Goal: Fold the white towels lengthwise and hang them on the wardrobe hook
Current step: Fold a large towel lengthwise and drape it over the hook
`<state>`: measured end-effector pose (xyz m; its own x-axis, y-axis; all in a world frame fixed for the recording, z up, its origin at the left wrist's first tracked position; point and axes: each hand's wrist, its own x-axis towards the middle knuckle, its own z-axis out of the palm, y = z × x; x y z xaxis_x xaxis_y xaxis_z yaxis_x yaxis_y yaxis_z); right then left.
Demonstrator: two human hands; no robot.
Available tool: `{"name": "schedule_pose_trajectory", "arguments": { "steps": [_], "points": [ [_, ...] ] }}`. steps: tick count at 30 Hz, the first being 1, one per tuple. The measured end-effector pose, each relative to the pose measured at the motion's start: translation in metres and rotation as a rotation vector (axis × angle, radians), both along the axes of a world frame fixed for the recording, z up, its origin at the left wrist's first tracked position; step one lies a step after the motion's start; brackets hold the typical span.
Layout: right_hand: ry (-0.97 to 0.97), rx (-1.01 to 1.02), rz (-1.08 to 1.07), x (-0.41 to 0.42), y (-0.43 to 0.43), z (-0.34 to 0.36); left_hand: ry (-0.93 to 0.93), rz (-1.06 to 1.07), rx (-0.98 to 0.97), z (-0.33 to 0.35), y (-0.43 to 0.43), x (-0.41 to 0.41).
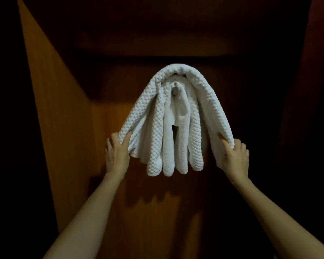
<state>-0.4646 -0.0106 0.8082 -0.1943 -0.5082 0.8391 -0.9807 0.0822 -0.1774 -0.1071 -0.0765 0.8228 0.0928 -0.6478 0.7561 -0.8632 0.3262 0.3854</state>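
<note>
- Gripping the lower left end of the waffle-weave towel [201, 90], the left hand [117, 154] has its thumb on the front of the cloth and its fingers curled round behind the edge.
- The right hand [236, 156] holds the towel's lower right end the same way, one digit lying along the front and the rest wrapped round the fold.
- From each grip the towel rises and arches over the top, forming a hood between and above the two hands.
- High between the grips, under the crest of that arch, sits the small metal hook [175, 90]; whether the arch already bears on it cannot be told.
- Inside the hood hang more white folds: two waffle-textured strips and, between them, a smooth towel [181, 113] draped from the hook, all ending slightly below the level of the hands.
- The wardrobe [64, 118] holds all of this; its wooden back panel lies behind the towels, its side wall runs outward of the left hand.
- The towels' shadow falls on the panel below the grips.
</note>
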Motion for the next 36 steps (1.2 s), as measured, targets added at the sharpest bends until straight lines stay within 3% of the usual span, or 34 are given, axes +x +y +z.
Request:
{"name": "schedule_pose_trajectory", "arguments": {
  "steps": [2,4,8,12,18,24,30,36],
  "points": [
    [0.014,0.009,-0.027,-0.007,-0.004,0.004,-0.181,0.03,-0.115,-0.004,0.002,0.004],
    [0.004,0.028,0.006,-0.002,-0.009,0.006,-0.26,-0.013,-0.114,-0.015,0.0,-0.005],
    [0.071,0.097,0.183,0.03,-0.02,-0.004,-0.129,-0.113,-0.022,-0.038,0.004,-0.051],
    [-0.016,0.178,0.351,0.029,-0.032,-0.01,-0.015,-0.14,0.052,-0.048,0.004,-0.086],
    [-0.041,0.295,0.671,0.037,-0.031,-0.028,-0.021,-0.111,0.021,-0.049,0.001,-0.106],
    [-0.157,0.122,0.802,0.018,-0.021,0.007,-0.052,-0.163,-0.088,-0.039,0.008,-0.068],
    [-0.207,-0.11,0.913,0.038,-0.031,0.113,0.107,-0.084,-0.33,0.045,0.021,-0.069],
    [-0.058,-0.175,0.911,0.053,-0.041,0.167,-0.086,-0.307,-0.389,0.162,0.013,-0.098]
  ]
}}
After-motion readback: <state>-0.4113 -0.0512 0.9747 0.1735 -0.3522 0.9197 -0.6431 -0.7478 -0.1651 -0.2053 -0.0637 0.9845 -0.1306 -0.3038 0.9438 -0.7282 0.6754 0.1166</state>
